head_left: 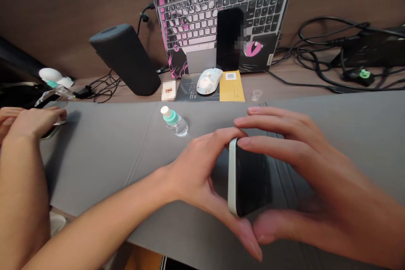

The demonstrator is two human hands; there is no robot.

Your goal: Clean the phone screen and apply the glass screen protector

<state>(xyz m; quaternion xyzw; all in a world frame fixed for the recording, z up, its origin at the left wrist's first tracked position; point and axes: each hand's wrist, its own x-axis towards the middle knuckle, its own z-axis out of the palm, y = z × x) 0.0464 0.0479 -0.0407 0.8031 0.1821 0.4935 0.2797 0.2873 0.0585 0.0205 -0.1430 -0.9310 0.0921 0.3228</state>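
Observation:
A smartphone [251,177] with a dark screen and a pale mint edge is held on its side above the grey desk mat. My left hand [202,168] grips it, with the fingers bent at its upper end and the thumb stretched under its lower end. My right hand [316,177] closes around it from the other side. Its index fingertip touches the top corner and its thumb lies by the bottom end, against my left thumb. A small clear spray bottle [177,123] with a mint collar and white top stands beyond my left wrist.
Behind the mat [104,152] are a patterned laptop [202,57] with a dark phone [229,42] leaning on it, a mouse [209,81] on a booklet [232,88], a black speaker [126,59] and tangled cables [313,59]. Another person's hand [34,122] is at the far left.

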